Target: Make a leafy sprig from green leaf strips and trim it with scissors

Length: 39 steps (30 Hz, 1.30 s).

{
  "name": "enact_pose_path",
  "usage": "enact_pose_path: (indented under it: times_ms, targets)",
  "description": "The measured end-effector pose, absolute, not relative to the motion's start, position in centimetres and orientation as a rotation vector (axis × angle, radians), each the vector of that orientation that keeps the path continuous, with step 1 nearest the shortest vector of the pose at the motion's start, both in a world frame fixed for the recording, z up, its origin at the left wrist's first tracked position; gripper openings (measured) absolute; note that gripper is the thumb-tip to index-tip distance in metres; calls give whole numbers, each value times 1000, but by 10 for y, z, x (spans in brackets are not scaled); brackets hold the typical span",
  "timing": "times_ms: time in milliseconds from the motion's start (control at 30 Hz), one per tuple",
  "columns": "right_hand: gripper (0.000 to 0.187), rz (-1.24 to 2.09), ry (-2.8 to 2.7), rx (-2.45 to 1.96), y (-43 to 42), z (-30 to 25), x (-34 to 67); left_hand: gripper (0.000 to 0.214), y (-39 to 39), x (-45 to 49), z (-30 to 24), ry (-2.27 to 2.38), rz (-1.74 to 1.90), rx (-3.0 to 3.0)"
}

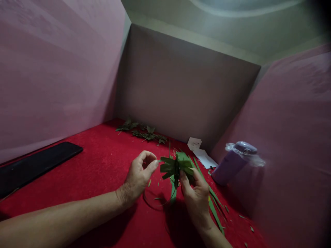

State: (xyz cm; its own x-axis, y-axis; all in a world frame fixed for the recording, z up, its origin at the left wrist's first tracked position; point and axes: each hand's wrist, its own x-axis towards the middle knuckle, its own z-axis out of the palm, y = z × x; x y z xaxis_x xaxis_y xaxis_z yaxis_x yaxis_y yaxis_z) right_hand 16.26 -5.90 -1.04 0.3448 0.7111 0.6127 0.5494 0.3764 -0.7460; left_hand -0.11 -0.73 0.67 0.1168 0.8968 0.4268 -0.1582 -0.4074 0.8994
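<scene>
Nearest in the head view, bare forearms reach over red cloth. The right hand, thumb and fingers closed, holds a leaf bundle above it, dark spine near upright, strips fanning left and right. The left hand, just beside the strips, has thumb and forefinger nearly meeting; whether they grip anything, I cannot tell.

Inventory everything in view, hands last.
Leaf bundle: one, green, centre
Leaf strips: several, green, right
Leaf clusters: several, green, far edge
Leaf scraps: many, green, scattered
Papers: at least two, white, far right
Flask: one, purple, right
Plastic wrap: some, clear, flask top
Slab: one, black, left
Cloth: one, red, underneath
Side walls: two, pink, left, right
Back wall: one, grey, far
Ceiling: one, pale, top
Forearms: two, bottom
Left hand: one, beside bundle
Right hand: one, holding bundle
</scene>
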Motion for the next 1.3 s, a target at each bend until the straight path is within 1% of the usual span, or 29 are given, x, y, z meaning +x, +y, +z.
enact_pose_path:
  times_ms: [67, 100, 267, 333, 400, 500, 600, 667, 733, 833, 900, 1067, 1167, 1300]
  targets:
    - [4, -135, -1486, -1327, -63, -8, 165, 17, -14, -2, 10, 733, 1376, 1571]
    - [5, -262, -1555, -1330, -64, -8, 165, 22, -17, -2, 12, 697, 1290, 1591]
    - [24, -767, -1744, -1281, -72, -7, 166, 39, -23, 0, 12, 535, 904, 1427]
    - [25, -911, -1787, -1241, -73, -7, 163, 39, -22, 1, 11, 511, 859, 1360]
    - [23, -1021, -1821, -1194, -74, -8, 159, 33, -21, 1, 9, 497, 869, 1320]
    - [23, -1060, -1866, -1154, -73, -7, 151, 24, -19, 2, 7, 499, 909, 1249]
    - [29, -950, -1910, -1118, -74, -4, 147, 15, -13, 1, 7, 558, 945, 1160]
    - [33, -815, -1908, -1079, -77, -2, 148, 11, -7, -2, 10, 606, 959, 1100]
    - [32, -663, -1830, -1056, -80, -1, 152, 8, -2, -6, 15, 603, 978, 1039]
    - [24, -481, -1545, -1103, -82, -2, 159, 10, 3, -11, 22, 514, 969, 1002]
    - [23, -326, -1367, -1147, -79, -4, 161, 15, 5, -13, 25, 457, 932, 1005]
    - [32, 135, -1156, -1228, -71, -7, 160, 19, 8, -14, 21, 425, 848, 984]
    - [38, 316, -1102, -1187, -68, -7, 158, 18, 10, -15, 18, 430, 827, 973]
    - [42, 535, -1171, -1166, -66, -6, 156, 14, 12, -15, 17, 454, 857, 979]
